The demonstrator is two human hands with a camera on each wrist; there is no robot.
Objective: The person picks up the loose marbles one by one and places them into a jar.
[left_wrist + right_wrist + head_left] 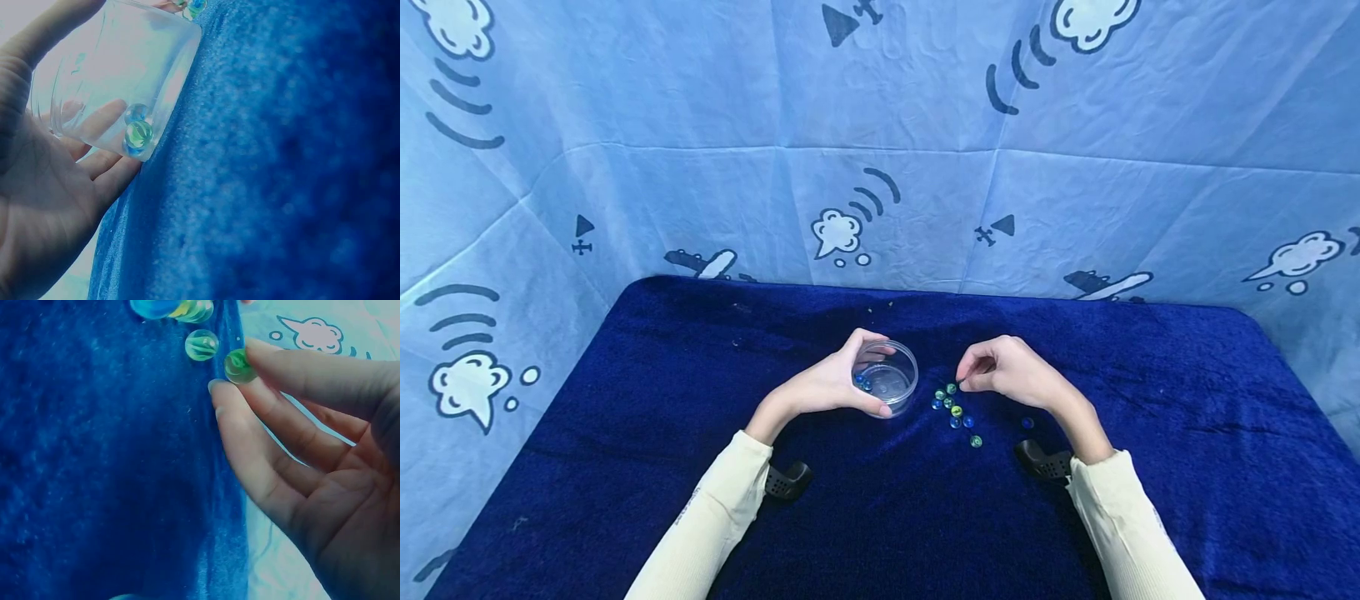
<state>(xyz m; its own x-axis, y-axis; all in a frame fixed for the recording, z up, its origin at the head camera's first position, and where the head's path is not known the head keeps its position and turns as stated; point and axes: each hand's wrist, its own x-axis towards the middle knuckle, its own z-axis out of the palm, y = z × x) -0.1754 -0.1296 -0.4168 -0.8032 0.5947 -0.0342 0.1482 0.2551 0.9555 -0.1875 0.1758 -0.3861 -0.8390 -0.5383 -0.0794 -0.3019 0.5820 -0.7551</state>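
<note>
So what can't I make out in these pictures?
Left wrist: how many marbles the clear cup holds; they overlap.
Head: the green marble at the right grip; fingers mostly hide it.
Head: markings on the left sleeve; too small to read.
Right wrist: bluish thing, cut by the bottom edge.

We see a table (880, 546) with rounded far corners, covered in dark blue plush cloth (1210, 400). Behind it and along both its sides hangs a creased light blue curtain (895, 100), printed with clouds (838, 229), planes (718, 263) and curved dark stripes (466, 319).
</note>
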